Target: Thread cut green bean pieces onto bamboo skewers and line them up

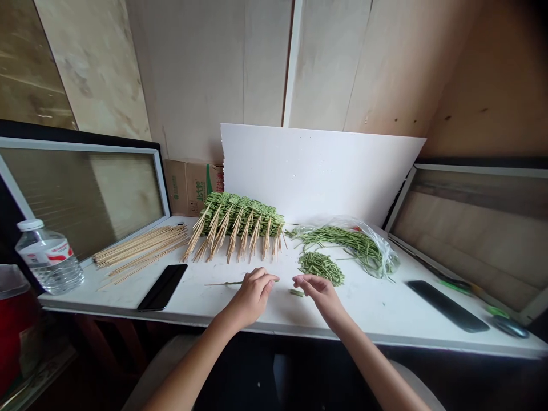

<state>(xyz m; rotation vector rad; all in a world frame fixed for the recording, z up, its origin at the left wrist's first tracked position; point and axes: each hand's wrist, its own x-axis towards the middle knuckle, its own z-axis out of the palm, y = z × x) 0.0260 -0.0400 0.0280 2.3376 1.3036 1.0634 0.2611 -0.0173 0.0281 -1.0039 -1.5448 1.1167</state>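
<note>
My left hand (253, 294) rests on the white table (377, 311) with its fingers curled around a thin bamboo skewer (222, 283) that sticks out to the left. My right hand (317, 291) hovers close beside it, fingers bent in a pinch just above a short green stem piece (296, 293). Behind the hands lies a small pile of cut green stems (322, 266). A row of finished skewers threaded with green pieces (240, 222) is stacked further back.
Bare bamboo skewers (139, 249) lie at the left beside a black phone (162, 287). A plastic bag of long green stems (355, 242) sits at the right. A water bottle (49, 257) stands far left, a dark flat device (447, 305) far right, a white board (317, 171) behind.
</note>
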